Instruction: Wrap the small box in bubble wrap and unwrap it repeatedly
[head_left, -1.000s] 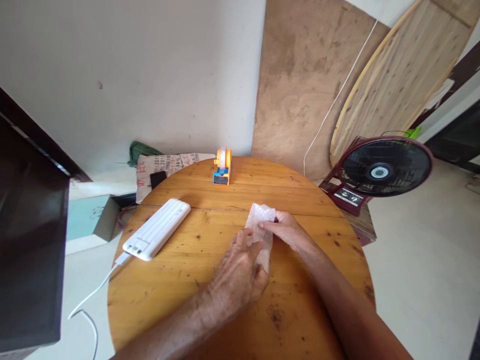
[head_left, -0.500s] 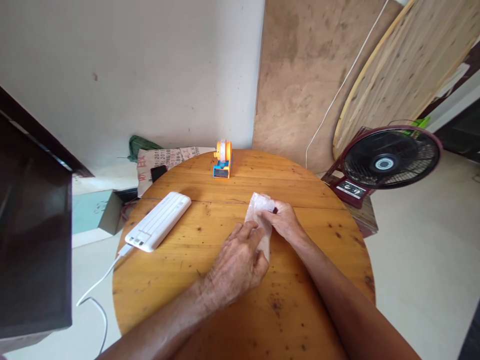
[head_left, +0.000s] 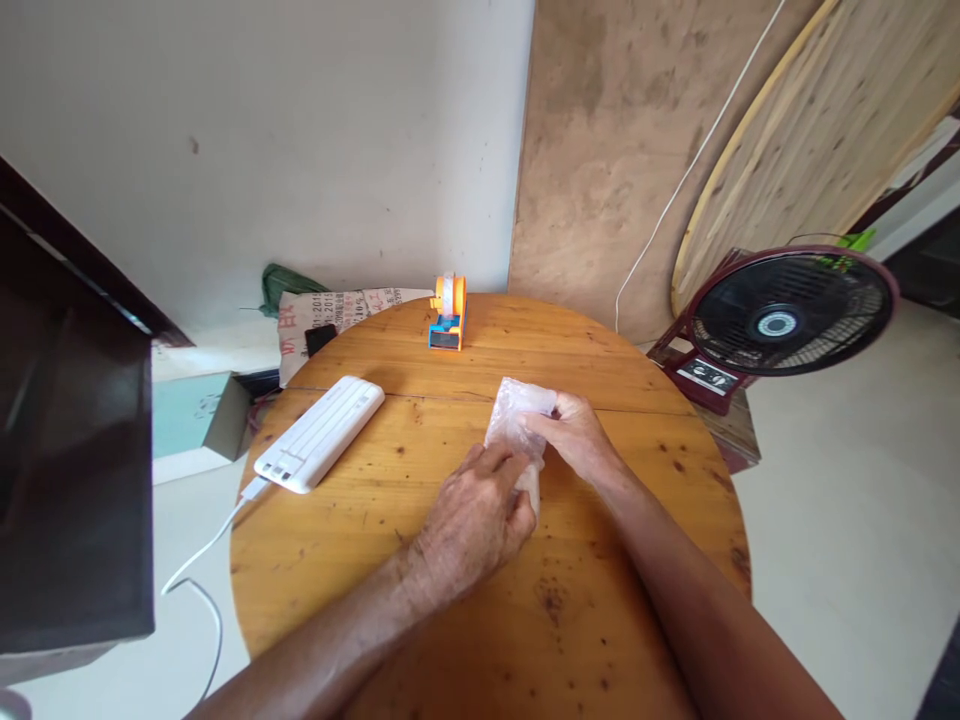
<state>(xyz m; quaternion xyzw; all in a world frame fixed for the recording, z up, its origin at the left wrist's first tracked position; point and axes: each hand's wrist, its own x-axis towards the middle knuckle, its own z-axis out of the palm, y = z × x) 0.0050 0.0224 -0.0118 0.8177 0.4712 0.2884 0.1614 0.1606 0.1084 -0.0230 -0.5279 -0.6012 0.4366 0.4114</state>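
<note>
Translucent wrap (head_left: 516, 412) (crinkled): right hand (head_left: 579, 436), fingers clamped on it; left hand (head_left: 478, 512), fingers against it, grip unclear. Tape dispenser (head_left: 448, 326): by far table (head_left: 637, 480) edge.

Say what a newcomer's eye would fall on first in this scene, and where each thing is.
Probably the crumpled, whitish, translucent plastic wrap near the middle of the round, brown wooden table, with the left hand over its near part and the right hand gripping its right side. Next, perhaps, the orange-and-blue tape dispenser near the table's far edge, then the white, rectangular power bank on the left.
</note>
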